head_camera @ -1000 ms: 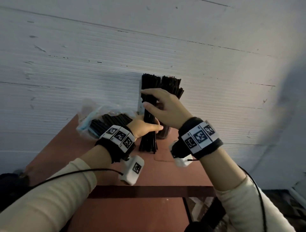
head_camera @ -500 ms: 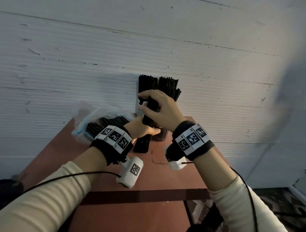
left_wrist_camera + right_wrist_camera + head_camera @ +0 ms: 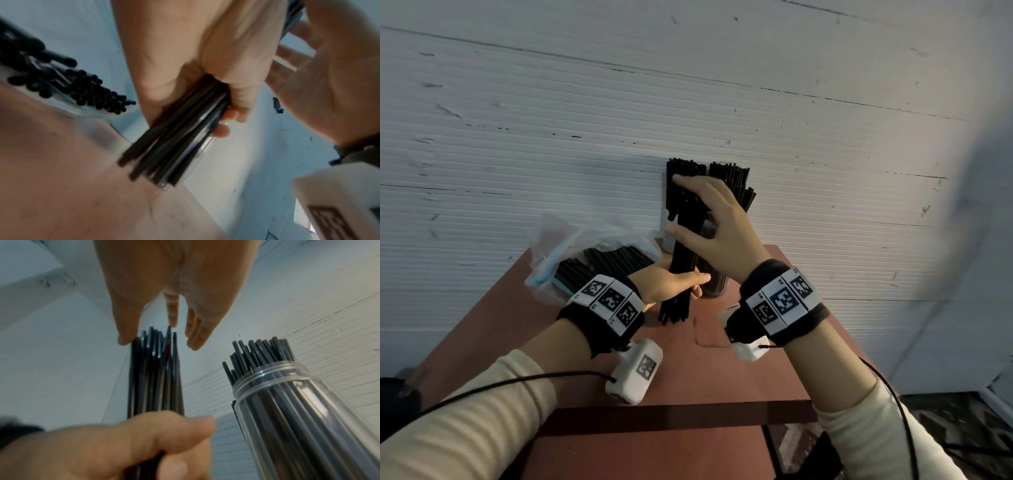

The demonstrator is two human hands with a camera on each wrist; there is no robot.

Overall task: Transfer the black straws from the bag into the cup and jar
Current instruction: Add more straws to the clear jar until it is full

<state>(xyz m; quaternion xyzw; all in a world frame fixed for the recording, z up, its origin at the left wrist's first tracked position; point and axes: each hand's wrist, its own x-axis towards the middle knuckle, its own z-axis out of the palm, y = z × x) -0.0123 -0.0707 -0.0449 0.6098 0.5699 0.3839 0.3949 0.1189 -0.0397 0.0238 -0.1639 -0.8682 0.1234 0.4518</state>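
Note:
My left hand grips the lower part of a bundle of black straws that stands upright, its bottom ends near the red-brown table. My right hand is spread beside the bundle's top, with the thumb touching the straw ends and the fingers straight. A clear jar packed with black straws stands just right of the bundle. The clear plastic bag lies at the left with more straws in it. I cannot make out the cup.
A white ribbed wall rises right behind the table. The table's front edge runs below my wrists, with floor beyond at the lower right. Cables trail from both wrist cameras.
My right hand has let go of the bundle's upper part and spread its fingers near the top. My left hand still grips the bundle low down.

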